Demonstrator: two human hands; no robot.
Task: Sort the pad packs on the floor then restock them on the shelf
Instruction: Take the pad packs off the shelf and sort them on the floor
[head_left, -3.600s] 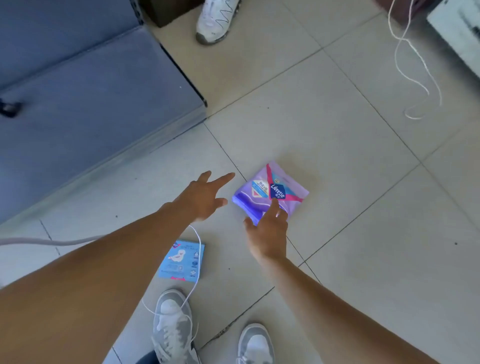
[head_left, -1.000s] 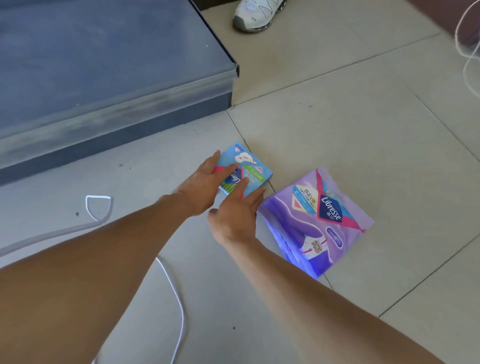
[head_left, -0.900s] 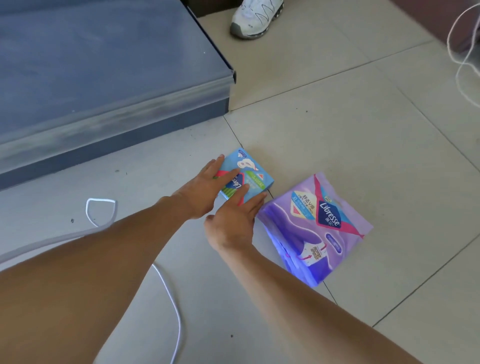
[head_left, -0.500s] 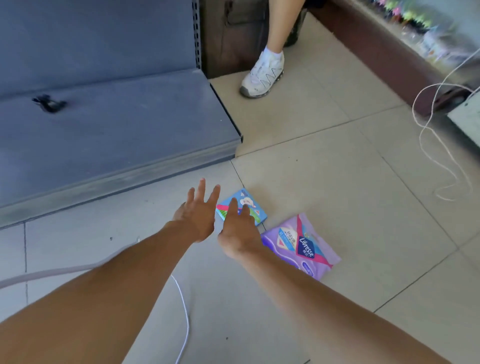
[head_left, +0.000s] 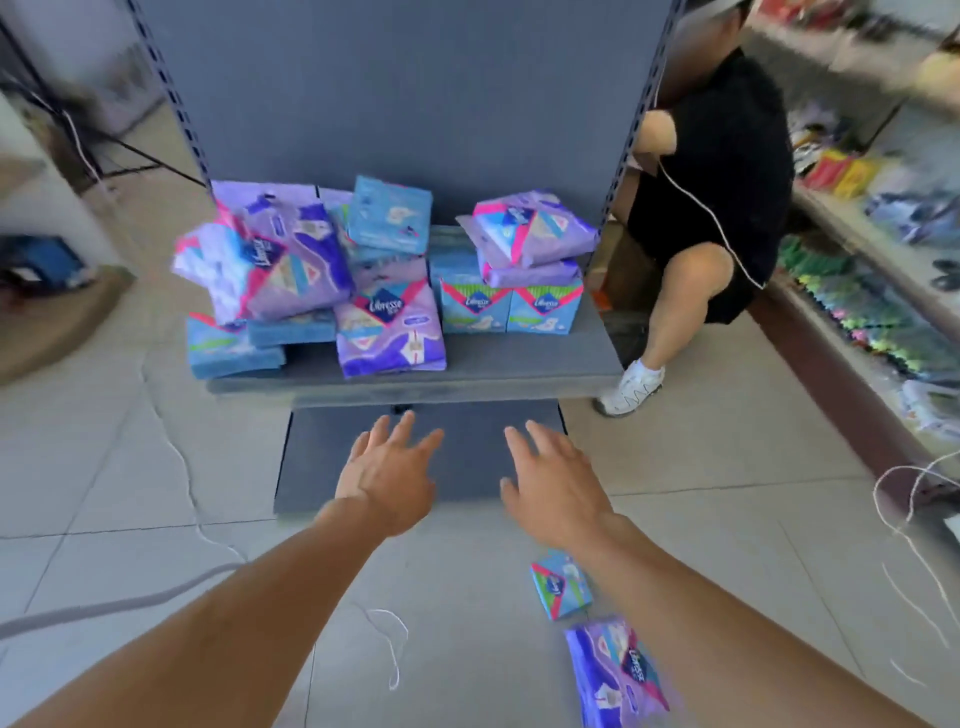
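On the shelf (head_left: 467, 364) many packs (head_left: 389, 322) are sitting jumbled; we are leaving two floor packs (head_left: 561, 584), reaching with left hand (head_left: 387, 475) and right hand (head_left: 553, 480) spread, holding nothing

two hands (head_left: 387, 475), two floor packs (head_left: 561, 584).

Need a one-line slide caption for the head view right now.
Both hands, left hand and right hand, reach open toward the shelf of jumbled pad packs; a blue pack and purple pack lie on the floor.

I'm in a small shop: a grey gondola shelf (head_left: 415, 371) stacked with Libresse pad packs (head_left: 389, 322), stocked goods shelves (head_left: 857, 228) alongside.
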